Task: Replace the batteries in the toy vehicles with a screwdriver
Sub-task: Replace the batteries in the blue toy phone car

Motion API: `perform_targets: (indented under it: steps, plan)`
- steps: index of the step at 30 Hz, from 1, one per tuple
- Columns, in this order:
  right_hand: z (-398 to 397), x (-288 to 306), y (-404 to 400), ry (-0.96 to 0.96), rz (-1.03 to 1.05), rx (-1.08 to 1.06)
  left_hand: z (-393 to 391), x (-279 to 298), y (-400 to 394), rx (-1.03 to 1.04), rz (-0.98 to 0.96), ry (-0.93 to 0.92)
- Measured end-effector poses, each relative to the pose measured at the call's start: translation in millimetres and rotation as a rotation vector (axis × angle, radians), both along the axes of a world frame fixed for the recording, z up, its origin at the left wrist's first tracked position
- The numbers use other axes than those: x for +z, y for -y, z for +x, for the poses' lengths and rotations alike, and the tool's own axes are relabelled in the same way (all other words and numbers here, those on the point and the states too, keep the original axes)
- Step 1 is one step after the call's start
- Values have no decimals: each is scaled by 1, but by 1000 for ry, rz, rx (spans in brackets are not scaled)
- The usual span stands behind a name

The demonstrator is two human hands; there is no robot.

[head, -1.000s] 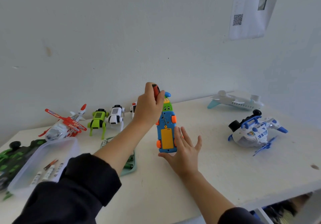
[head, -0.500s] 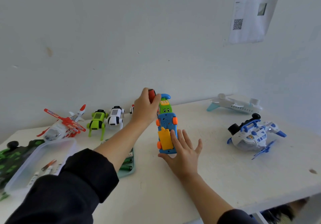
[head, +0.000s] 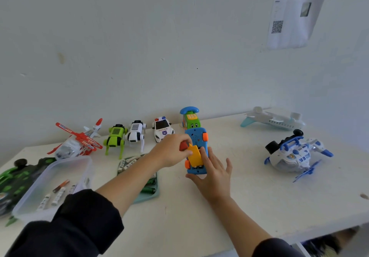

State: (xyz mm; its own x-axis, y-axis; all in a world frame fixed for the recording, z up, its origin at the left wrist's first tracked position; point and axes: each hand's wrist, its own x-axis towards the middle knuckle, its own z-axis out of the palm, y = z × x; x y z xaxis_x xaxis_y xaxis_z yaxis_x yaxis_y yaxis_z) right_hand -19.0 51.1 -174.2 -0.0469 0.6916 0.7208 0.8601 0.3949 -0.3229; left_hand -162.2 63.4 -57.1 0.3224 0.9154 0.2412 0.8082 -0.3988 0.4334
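Observation:
A blue toy vehicle with orange wheels lies upside down on the white table. Its yellow battery cover is tilted up off the underside. My left hand grips a red-handled screwdriver, and its fingertips touch the cover's left edge. My right hand rests against the toy's near right side with fingers spread and straight, the thumb at the toy's near end. The screwdriver's shaft is hidden.
A clear tub and a green tray, both holding batteries, sit at the left. Along the wall stand a red helicopter, two robot dogs, a police car and a green phone car. Two aircraft toys lie right.
The toy went from standing on end to lying nearly flat. My left hand dropped from its top down to the yellow cover, which has lifted up.

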Motion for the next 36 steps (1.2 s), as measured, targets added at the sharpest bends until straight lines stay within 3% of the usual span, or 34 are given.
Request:
perform_targets:
  steps: [2, 4, 8, 14, 17, 23, 27, 36]
  plan:
    - [0, 1, -1, -65, -1, 22, -7, 11, -1, 41, 27, 162]
    - [-1, 0, 0, -77, -7, 46, -20, 19, -6, 122, 19, 154]
    - [-1, -1, 0, -104, -48, 88, -35, -1, -6, 244, 0, -265]
    - [-2, -2, 0, -166, -52, 177, -38, -25, -1, 176, -150, -572]
    - [-3, -4, 0, -197, -38, 229, -39, -8, -1, 205, -172, -315]
    - [-2, -1, -1, -208, -43, 224, -31, 39, 15, 136, 207, 173]
    - [-2, 0, 0, -164, -20, 128, -17, 36, 21, 121, 414, 466]
    - [0, -3, -2, -127, 36, 48, 8, -9, 21, 62, 602, 584]
